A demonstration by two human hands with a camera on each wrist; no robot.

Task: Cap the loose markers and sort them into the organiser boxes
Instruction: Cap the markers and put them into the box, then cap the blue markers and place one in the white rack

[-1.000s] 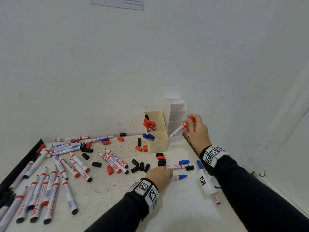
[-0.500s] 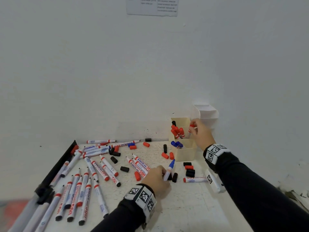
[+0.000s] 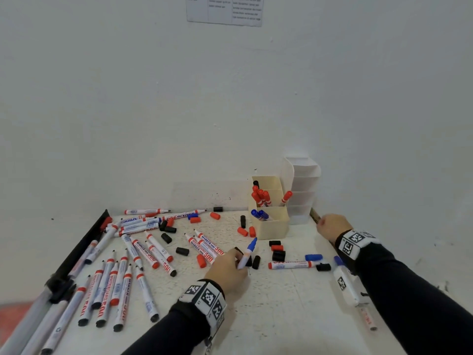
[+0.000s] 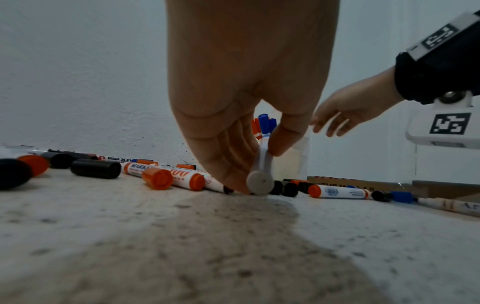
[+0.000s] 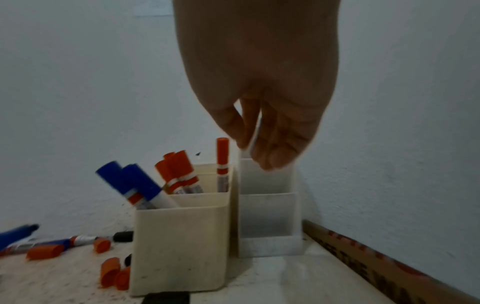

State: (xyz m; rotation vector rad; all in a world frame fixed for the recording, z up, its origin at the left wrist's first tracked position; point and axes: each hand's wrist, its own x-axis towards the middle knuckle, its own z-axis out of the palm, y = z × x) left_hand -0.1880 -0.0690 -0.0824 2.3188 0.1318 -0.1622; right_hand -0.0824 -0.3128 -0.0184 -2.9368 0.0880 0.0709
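blue marker point(image 3: 247, 254) in left hand point(image 3: 226, 271) (tilted), right hand point(image 3: 331, 226) apart

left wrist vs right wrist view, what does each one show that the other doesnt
Only the left wrist view shows the left hand pinching a blue-capped marker, its butt end on the table, and the camera unit under the right wrist.

Only the right wrist view shows the white organiser and its empty compartments, with a red marker standing upright in the cream organiser.

Both show the right hand open and holding nothing, blue-capped markers in the organiser, and loose caps.
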